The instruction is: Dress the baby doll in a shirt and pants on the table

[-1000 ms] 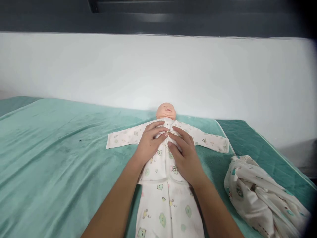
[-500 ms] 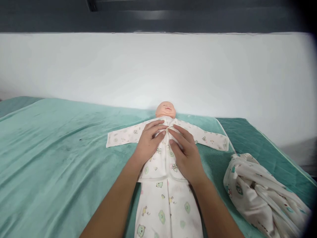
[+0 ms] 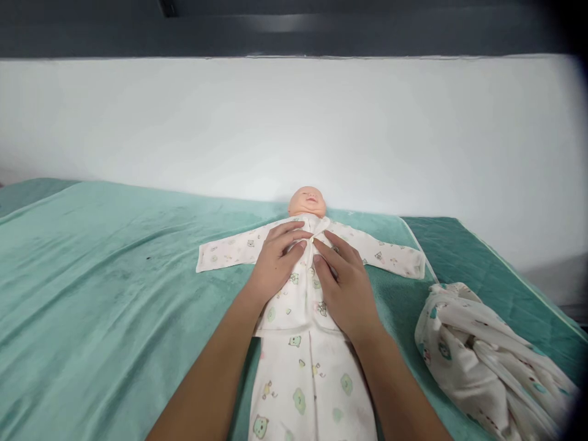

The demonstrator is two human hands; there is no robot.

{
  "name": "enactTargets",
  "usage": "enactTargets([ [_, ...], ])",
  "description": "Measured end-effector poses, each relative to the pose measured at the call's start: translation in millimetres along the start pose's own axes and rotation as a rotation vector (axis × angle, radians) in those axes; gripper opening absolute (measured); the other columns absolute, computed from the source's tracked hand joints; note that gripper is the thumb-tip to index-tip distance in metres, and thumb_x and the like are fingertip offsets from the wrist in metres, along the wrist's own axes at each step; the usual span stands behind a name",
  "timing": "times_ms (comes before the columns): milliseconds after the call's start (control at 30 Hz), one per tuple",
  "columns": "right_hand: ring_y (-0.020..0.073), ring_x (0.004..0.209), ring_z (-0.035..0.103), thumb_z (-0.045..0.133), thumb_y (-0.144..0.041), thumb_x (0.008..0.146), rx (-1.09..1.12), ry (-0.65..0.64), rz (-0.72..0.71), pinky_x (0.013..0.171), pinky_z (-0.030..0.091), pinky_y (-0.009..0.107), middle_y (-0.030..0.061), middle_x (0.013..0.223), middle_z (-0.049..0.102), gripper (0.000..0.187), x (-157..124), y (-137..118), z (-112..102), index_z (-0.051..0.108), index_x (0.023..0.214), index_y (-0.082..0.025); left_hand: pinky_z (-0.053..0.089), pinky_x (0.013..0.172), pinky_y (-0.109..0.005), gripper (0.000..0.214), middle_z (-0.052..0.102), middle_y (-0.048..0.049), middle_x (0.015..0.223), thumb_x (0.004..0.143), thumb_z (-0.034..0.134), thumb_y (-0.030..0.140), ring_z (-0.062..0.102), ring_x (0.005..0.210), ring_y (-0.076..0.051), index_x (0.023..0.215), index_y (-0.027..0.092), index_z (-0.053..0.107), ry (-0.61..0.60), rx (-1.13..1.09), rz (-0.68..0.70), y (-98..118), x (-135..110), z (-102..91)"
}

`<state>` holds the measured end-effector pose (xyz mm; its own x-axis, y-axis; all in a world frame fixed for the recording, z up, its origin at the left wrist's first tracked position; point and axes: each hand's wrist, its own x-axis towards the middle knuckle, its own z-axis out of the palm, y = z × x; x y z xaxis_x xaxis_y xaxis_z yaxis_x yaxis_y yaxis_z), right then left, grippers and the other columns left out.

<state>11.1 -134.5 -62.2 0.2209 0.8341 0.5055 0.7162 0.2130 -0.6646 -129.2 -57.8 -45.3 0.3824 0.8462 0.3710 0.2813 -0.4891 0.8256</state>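
A baby doll (image 3: 307,201) lies on its back, its smiling head against the wall side. It wears a white printed baby top (image 3: 291,309) with both sleeves spread wide, and matching trousers (image 3: 298,386) below. My left hand (image 3: 274,266) rests on the left of the chest, thumb and index finger closed at the top's front opening. Facing it, my right hand (image 3: 345,285) has its fingers bent on the other edge of that opening. The fingertips of both hands nearly meet below the collar. Exactly how the cloth is pinched is partly hidden by the fingers.
A crumpled white printed cloth (image 3: 482,361) lies to the right of the doll. Beneath everything is a green blanket (image 3: 114,294), with a darker green quilted pad (image 3: 450,245) at the right. A white wall (image 3: 229,122) rises behind the head.
My right index fingertip has shifted slightly right, and the cloth edge by the collar is raised a little more. My left hand has hardly moved.
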Motion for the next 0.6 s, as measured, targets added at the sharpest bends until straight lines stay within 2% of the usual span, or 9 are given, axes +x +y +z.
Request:
enactTargets([
  [133,0.0263,0.133,0.045,0.048,-0.031,0.097,0.046,0.003,0.026,0.111,0.04,0.05,0.004,0.145,0.05,0.035,-0.7,-0.9,-0.7,0.06,0.129,-0.032,0.037,0.116,-0.038,0.029,0.056,0.0007,0.141,0.096,0.049,0.028,0.041,0.138,-0.019,0.114,0.033,0.071,-0.015,0.027,0.019,-0.6,-0.7,-0.6],
  [300,0.0224,0.127,0.051,0.052,-0.028,0.094,0.217,0.131,0.093,0.109,0.042,0.044,0.006,0.135,0.057,0.029,-1.5,-1.3,1.8,0.059,0.122,-0.027,0.032,0.12,-0.042,0.037,0.052,0.0026,0.144,0.099,0.041,0.024,0.038,0.14,-0.019,0.117,0.037,0.07,-0.09,0.135,0.149,-0.3,-1.7,-3.4],
  [400,0.0223,0.123,0.054,0.054,-0.029,0.093,0.337,0.147,0.165,0.104,0.045,0.043,0.0057,0.133,0.058,0.019,0.2,-0.4,1.1,0.059,0.111,-0.027,0.032,0.119,-0.044,0.037,0.053,0.0018,0.144,0.099,0.04,0.023,0.038,0.141,-0.02,0.113,0.036,0.072,-0.098,0.142,0.177,1.9,-3.1,-3.7],
  [467,0.0229,0.124,0.054,0.056,-0.031,0.092,0.405,0.101,0.197,0.101,0.046,0.041,0.0049,0.136,0.056,0.008,2.0,1.1,-1.8,0.06,0.096,-0.026,0.035,0.117,-0.044,0.03,0.054,0.0001,0.143,0.097,0.046,0.024,0.04,0.14,-0.021,0.11,0.033,0.072,-0.074,0.089,0.139,4.5,-5.3,-3.5],
  [600,0.0259,0.138,0.041,0.064,-0.034,0.088,0.4,-0.105,0.153,0.109,0.038,0.045,0.0017,0.148,0.046,0.007,5.3,7.4,-11.0,0.063,0.086,-0.027,0.043,0.11,-0.044,0.011,0.053,-0.0027,0.144,0.091,0.059,0.032,0.045,0.137,-0.025,0.095,0.026,0.067,-0.056,-0.014,0.011,10.6,-9.9,-7.5],
])
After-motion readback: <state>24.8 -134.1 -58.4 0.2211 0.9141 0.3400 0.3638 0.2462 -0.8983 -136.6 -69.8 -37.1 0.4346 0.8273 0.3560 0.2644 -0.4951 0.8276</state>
